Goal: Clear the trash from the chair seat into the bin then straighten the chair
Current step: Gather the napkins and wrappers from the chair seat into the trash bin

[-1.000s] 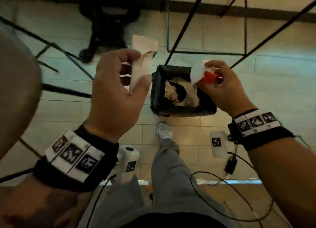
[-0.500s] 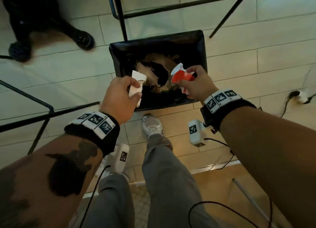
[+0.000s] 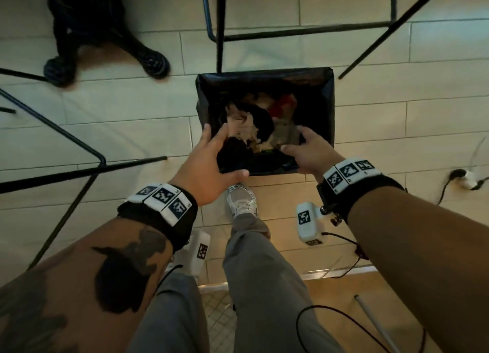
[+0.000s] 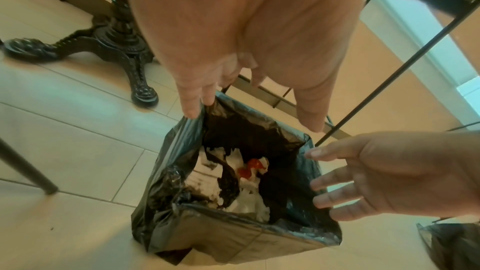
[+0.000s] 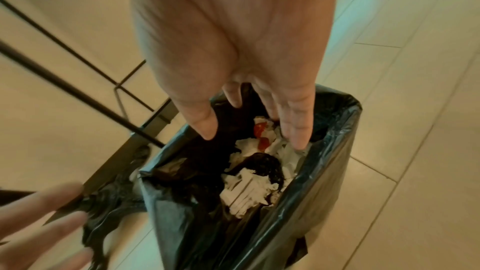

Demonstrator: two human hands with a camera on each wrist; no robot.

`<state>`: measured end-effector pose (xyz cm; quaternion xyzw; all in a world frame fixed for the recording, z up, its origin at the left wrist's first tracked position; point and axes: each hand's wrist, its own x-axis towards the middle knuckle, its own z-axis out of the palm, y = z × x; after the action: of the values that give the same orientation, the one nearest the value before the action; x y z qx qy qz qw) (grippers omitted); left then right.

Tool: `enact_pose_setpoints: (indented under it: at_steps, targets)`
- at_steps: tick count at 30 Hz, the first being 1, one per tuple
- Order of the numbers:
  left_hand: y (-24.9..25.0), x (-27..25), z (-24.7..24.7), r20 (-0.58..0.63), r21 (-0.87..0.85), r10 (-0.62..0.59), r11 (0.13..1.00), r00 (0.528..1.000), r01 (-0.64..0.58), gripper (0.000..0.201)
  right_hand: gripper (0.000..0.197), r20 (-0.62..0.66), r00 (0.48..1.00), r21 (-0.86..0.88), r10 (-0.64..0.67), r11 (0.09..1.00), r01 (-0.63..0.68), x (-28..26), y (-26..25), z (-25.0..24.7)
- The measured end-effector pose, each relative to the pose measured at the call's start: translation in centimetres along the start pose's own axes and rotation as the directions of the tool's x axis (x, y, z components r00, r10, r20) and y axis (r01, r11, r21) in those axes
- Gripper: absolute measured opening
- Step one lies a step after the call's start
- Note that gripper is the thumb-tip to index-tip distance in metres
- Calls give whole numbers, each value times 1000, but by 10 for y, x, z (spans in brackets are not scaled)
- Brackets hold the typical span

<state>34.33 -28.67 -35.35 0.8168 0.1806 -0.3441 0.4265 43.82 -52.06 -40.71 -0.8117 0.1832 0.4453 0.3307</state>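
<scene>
Trash [image 3: 260,122], crumpled white paper with a red scrap, now lies inside the bin [image 3: 321,87] at centre frame of the head view; half a second earlier both hands pinched these pieces above it. The left hand [image 3: 209,164] and right hand [image 3: 308,151] hover empty, fingers spread wide, over the near rim.

Left wrist view: the bin's glossy, wrinkled black liner [image 4: 168,151] drapes a boxy rim at lower centre.

Right wrist view: thin black metal legs [image 5: 78,89] cross the pale tiled floor [image 5: 415,69] at left.
</scene>
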Motion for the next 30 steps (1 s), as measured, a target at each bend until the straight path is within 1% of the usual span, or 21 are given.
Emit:
enact_pose_setpoints:
  at_steps: [2,3,5,7,8,10,12,13,14,17,19,21,23,25,26,28,30]
  targets:
    - [2,-24,-9,-27,-55,7,998,1000,-8,83,40,32,999,-20,-27,999,28,-22,-15,5]
    - [3,-41,-18,-49,-81,21,996,999,-25,71,28,43,997,-54,-59,997,61,-35,-24,8]
    - [4,-83,-39,-96,-111,58,991,994,-69,53,21,64,984,-156,-165,972,174,-68,-44,15]
    - [1,-132,-65,-176,-148,111,979,978,-138,44,21,82,951,-280,-297,909,308,-106,-74,24]
    - [-3,-159,-78,-231,-169,135,970,963,-177,41,18,102,930,-318,-352,875,366,-127,-91,30]
    - [-11,-216,-102,-350,-203,163,948,922,-245,36,8,158,885,-332,-438,820,466,-175,-129,46]
    - [-25,-274,-123,-463,-226,150,933,874,-280,32,7,234,810,-345,-537,733,586,-224,-165,69]
    - [-34,-302,-132,-522,-229,135,929,842,-291,29,9,275,767,-346,-580,684,642,-248,-183,82]
    - [-43,-329,-139,-586,-220,120,928,801,-300,27,12,314,727,-341,-611,642,687,-273,-200,96]
    - [-74,-402,-150,-763,-188,60,932,644,-310,21,18,424,611,-300,-668,533,791,-344,-243,143]
    - [-96,-442,-151,-839,-199,-9,936,544,-292,19,20,473,531,-284,-703,449,847,-385,-263,174]
    - [-117,-473,-149,-893,-204,-75,946,444,-251,19,19,493,471,-235,-731,409,882,-417,-278,204]
    - [-136,-494,-147,-930,-208,-125,955,345,-214,21,22,515,422,-216,-747,363,906,-438,-286,230]
    - [-153,-505,-147,-953,-216,-166,958,252,-188,29,34,530,372,-225,-762,297,928,-450,-289,251]
    - [-161,-508,-148,-959,-222,-184,960,214,-171,33,38,528,352,-239,-773,262,935,-454,-288,260]
    - [-173,-508,-152,-966,-230,-211,965,152,-126,42,51,526,300,-296,-796,160,942,-460,-284,276]
    - [-179,-504,-160,-976,-199,-190,976,102,-84,54,76,548,253,-375,-797,36,926,-461,-277,290]
